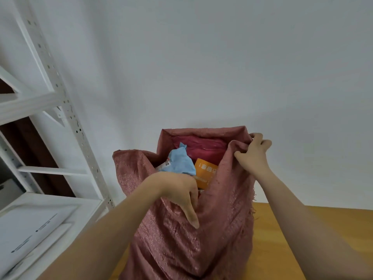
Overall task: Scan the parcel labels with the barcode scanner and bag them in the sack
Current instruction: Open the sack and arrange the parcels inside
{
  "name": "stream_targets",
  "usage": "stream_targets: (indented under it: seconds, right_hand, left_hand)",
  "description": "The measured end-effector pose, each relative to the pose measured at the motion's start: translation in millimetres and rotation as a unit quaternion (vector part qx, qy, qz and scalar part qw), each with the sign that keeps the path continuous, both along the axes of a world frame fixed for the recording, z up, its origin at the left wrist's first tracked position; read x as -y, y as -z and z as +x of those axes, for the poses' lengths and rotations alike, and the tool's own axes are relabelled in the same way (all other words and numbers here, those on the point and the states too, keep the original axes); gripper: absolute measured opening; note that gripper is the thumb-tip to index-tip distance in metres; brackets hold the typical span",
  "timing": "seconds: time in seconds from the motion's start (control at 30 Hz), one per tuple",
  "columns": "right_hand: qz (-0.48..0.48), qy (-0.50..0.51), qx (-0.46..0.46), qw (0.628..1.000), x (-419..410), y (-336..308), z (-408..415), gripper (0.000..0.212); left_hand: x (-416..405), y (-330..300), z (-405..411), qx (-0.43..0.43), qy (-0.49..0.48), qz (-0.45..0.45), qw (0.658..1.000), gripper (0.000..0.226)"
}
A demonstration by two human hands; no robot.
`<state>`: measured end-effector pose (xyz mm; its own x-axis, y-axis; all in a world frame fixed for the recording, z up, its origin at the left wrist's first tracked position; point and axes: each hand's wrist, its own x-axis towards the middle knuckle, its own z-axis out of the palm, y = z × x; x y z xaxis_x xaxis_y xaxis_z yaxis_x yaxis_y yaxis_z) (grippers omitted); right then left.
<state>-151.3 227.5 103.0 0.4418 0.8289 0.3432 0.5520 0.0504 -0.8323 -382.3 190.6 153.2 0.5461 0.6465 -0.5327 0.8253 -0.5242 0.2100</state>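
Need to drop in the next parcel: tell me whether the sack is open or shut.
Open. Both hands hold the sack mouth apart, with parcels visible inside.

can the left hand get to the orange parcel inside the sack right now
Probably yes. The left hand grips the sack's near rim right beside the orange parcel, which lies exposed in the open mouth. The right hand holds the far rim up. It must release its grip first.

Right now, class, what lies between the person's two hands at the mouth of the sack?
In the head view, between the left hand and right hand gapes the sack, showing an orange parcel and a blue parcel.
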Motion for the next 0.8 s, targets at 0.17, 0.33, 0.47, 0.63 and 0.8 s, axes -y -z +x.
stream_targets:
  seconds: [0.17,0.33,0.47,0.63,0.8]
  right_hand:
    - [-0.016,-0.013,0.007,1.000,9,2,6,0.053]
    - [-0.070,-0.043,0.022,0.996,17,11,12,0.042]
    - [-0.108,-0.063,0.019,0.992,23,19,17,0.040]
    - [-0.123,-0.082,0.028,0.989,25,25,23,0.039]
    - [-0.122,-0.107,0.042,0.986,29,36,20,0.035]
  left_hand:
    - [-3,-19,0,0.155,-0.027,0.171,0.973,0.002]
    - [-8,-32,3,0.226,-0.089,0.268,0.932,0.018]
    - [-4,-11,6,0.225,-0.121,0.197,0.947,0.011]
    - [2,4,7,0.231,-0.133,0.189,0.945,0.014]
    - [10,20,10,0.263,-0.182,0.196,0.927,0.008]
